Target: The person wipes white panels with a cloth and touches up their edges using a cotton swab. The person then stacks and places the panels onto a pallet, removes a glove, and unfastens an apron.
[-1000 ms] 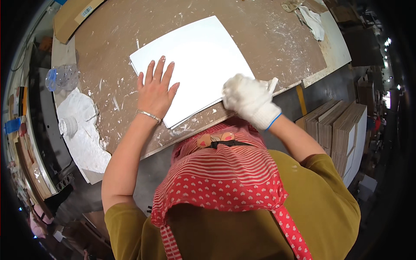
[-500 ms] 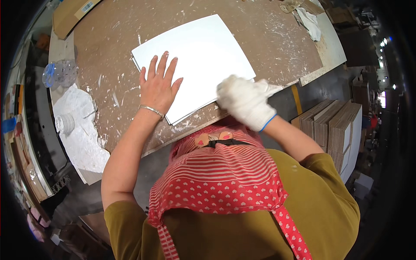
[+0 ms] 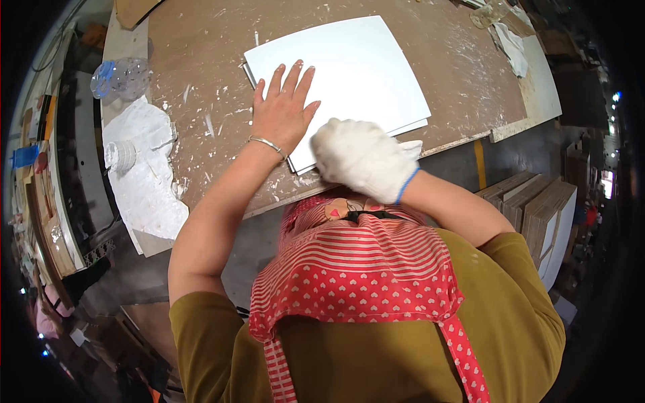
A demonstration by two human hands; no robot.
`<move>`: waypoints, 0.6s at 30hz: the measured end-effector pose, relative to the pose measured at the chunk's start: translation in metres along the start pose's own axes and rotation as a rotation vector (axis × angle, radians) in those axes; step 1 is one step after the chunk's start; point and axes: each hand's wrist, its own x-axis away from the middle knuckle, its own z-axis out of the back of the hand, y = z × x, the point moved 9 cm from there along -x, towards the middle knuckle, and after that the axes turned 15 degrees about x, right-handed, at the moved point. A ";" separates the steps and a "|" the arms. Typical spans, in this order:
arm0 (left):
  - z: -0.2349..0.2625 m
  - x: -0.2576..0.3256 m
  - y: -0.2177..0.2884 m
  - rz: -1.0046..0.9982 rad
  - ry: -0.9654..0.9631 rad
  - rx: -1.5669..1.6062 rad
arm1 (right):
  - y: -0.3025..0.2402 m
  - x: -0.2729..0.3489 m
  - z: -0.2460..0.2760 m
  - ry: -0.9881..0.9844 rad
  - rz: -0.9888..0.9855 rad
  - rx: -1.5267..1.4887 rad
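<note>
My left hand point(image 3: 282, 111), bare with a silver bangle at the wrist, lies flat with fingers spread on the left part of a white sheet stack point(image 3: 349, 67). The layers show as slightly offset edges at the left and near sides. My right hand point(image 3: 363, 158), in a white knitted glove with a blue cuff, is curled into a fist over the stack's near edge. Its fingertips are hidden beneath, and I cannot make out what they hold. A pale tip sticks out at the fist's right side; glove or cloth, I cannot tell.
The brown worktable point(image 3: 208, 168) is flecked with white residue. At its left are a clear plastic bottle point(image 3: 124, 79) and a crusted white sheet point(image 3: 144, 181) bearing a white roll point(image 3: 121, 156). A white rag point(image 3: 512, 50) lies far right. Stacked boards point(image 3: 537, 208) stand right of the table.
My gloved right hand has slid left along the stack's near edge, closer to my left hand. The left hand keeps its place on the sheets. The whole view has shifted somewhat.
</note>
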 end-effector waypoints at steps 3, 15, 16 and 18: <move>0.004 -0.001 0.003 -0.016 0.018 0.001 | 0.007 0.005 0.005 0.045 -0.107 0.006; 0.004 -0.001 0.004 -0.029 0.039 -0.003 | -0.033 -0.003 0.014 0.244 0.078 0.096; 0.003 -0.002 0.002 -0.023 0.032 -0.004 | -0.027 -0.003 0.017 0.247 0.076 0.098; 0.005 0.001 0.003 -0.019 0.037 0.001 | -0.005 -0.004 -0.001 -0.085 -0.029 -0.001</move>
